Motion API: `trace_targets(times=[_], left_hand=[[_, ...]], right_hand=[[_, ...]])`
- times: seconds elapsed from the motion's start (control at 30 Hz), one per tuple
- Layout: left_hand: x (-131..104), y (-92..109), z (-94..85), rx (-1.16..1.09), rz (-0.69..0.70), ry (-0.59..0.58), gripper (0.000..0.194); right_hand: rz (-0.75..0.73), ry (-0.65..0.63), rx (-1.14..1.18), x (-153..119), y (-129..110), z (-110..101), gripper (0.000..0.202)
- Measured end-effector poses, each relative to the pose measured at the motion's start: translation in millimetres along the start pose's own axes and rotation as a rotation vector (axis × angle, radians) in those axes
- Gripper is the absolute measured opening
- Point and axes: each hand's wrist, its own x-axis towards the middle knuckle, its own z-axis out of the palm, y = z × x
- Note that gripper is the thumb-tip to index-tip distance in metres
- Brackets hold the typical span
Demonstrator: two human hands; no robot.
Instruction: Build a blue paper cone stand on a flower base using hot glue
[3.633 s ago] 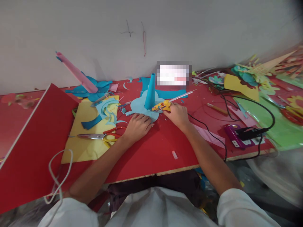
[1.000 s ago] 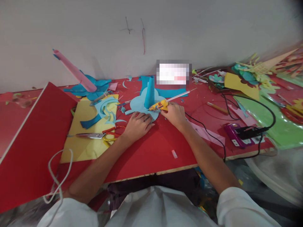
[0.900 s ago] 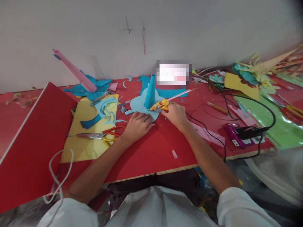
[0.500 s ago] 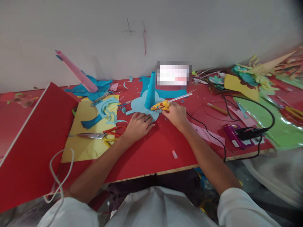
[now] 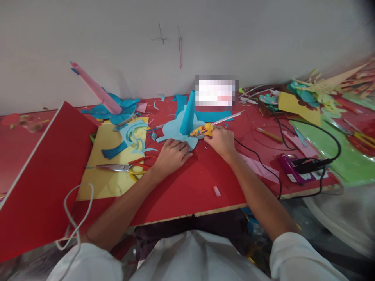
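Note:
A dark-blue paper cone (image 5: 188, 117) stands, leaning a little right, on a light-blue paper piece with a rounded, lobed outline (image 5: 170, 128). My right hand (image 5: 222, 142) grips a yellow hot glue gun (image 5: 207, 129), and a clear glue stick (image 5: 227, 118) juts from its back. The gun's nozzle points at the cone's base on the right side; whether it touches is too small to tell. My left hand (image 5: 174, 157) lies flat, fingers stretched over the near edge of the light-blue paper.
Scissors (image 5: 117, 168) and blue offcuts rest on yellow paper (image 5: 96, 175) at left, beside a raised red board (image 5: 43, 183). Behind is a pink paper tube (image 5: 96, 88) on blue petals. At right lie a purple power strip (image 5: 293, 168), black cables and green sheets (image 5: 351, 156).
The glue gun in my right hand has shifted slightly right along the cone's base. The cone's top tips a bit further right. My left hand stays put.

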Motion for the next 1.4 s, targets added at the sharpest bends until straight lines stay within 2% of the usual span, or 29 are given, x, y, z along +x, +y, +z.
trace_targets(times=[0.5, 0.83, 0.93, 1.0, 1.1, 1.17, 1.27, 1.4], left_hand=[[0.1, 0.0, -0.5, 0.000, -0.004, -0.002, 0.035], [0.0, -0.3, -0.4, -0.058, -0.031, -0.004, 0.029], [-1.2, -5.4, -1.9, -0.165, -0.066, 0.071, 0.022], [2.4, -11.8, -6.9, -0.283, -0.130, 0.204, 0.019], [22.2, -26.4, -16.5, -0.475, -0.308, 0.421, 0.028], [44.8, -38.5, -19.2, -0.573, -0.371, 0.468, 0.044], [82.5, -55.7, -16.1, -0.655, -0.352, 0.434, 0.060], [113.2, -64.9, -14.5, -0.664, -0.312, 0.383, 0.040]], right_hand=[[0.030, -0.003, 0.033, 2.3, 6.6, -1.8, 0.037], [-0.028, 0.004, 0.083, 1.9, 0.2, 2.7, 0.036], [0.033, 0.044, 0.092, 3.6, 6.9, 3.1, 0.036], [0.084, 0.094, 0.126, 5.2, 12.4, 4.7, 0.034], [0.158, 0.183, 0.200, 7.7, 19.3, 8.9, 0.035], [0.191, 0.244, 0.256, 8.8, 22.5, 12.2, 0.035], [0.226, 0.327, 0.338, 10.1, 25.7, 16.1, 0.034], [0.286, 0.406, 0.430, 12.6, 28.5, 17.9, 0.034]])
